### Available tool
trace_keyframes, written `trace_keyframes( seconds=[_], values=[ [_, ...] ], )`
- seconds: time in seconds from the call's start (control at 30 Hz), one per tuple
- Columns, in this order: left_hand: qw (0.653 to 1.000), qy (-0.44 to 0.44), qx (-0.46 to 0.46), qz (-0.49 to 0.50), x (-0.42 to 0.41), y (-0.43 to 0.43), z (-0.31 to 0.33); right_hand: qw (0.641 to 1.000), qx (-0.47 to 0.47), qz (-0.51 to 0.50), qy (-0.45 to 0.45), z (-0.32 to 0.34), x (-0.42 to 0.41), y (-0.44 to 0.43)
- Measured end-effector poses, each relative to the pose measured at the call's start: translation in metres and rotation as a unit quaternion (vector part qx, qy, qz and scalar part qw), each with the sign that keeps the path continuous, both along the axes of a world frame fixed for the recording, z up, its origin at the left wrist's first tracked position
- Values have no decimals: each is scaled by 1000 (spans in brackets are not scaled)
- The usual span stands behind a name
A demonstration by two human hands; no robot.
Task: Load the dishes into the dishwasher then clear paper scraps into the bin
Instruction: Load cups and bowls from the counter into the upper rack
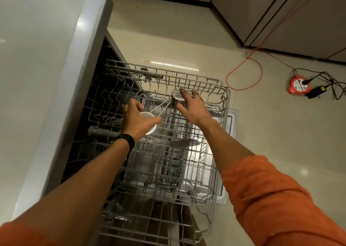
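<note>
Two hands work over the pulled-out upper rack of the dishwasher. The right hand is at the far side of the rack, and its grip holds a steel cup turned on its side, with the thumb on the near wall and the fingers over the far edge. The wire handle of the cup points toward the left part of the rack. The left hand is over the left middle of the rack, and its grip is closed around a white cup, mostly hidden under the palm. I cannot tell if either cup touches the rack wires. To the left of the rack is a grey tabletop. Beyond the rack to the right, an orange cable lies on the floor.
</note>
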State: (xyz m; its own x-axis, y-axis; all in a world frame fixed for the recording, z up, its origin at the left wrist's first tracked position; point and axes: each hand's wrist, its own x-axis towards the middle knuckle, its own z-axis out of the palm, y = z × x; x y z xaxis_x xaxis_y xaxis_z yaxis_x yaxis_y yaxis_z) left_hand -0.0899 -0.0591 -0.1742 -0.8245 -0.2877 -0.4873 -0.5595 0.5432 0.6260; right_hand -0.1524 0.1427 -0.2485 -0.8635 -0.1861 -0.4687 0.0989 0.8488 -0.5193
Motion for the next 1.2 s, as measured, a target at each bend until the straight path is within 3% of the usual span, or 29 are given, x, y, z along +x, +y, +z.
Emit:
trace_keyframes(
  seconds=[0.17, 0.3, 0.4, 0.47, 0.53, 0.77, 1.03, 1.2],
  values=[
    [998, -1, 64, 28, -8, -2, 1, 1000, -10, -24, -8, -2, 4, -3],
    [997, 9, 75, 33, -13, -2, 3, 987, -13, -116, 111, 16, 28, -14],
    [996, 11, 83, 43, -18, -4, 2, 979, -98, -35, 176, 33, 45, -19],
    [994, 7, 103, 42, -23, -6, 4, 976, -125, 88, 152, 41, 49, -23],
    [992, -7, 120, 30, -25, -8, 6, 974, -142, 138, 108, 47, 49, -28],
    [982, -19, 168, 81, -25, -18, 7, 970, -223, 87, 36, 57, 49, -45],
    [967, 51, 164, 188, -34, -20, 2, 978, -185, 39, 85, 43, 31, -80],
    [970, 81, 138, 184, -35, -24, -11, 983, -131, -5, 131, 25, 3, -113]
  ],
)
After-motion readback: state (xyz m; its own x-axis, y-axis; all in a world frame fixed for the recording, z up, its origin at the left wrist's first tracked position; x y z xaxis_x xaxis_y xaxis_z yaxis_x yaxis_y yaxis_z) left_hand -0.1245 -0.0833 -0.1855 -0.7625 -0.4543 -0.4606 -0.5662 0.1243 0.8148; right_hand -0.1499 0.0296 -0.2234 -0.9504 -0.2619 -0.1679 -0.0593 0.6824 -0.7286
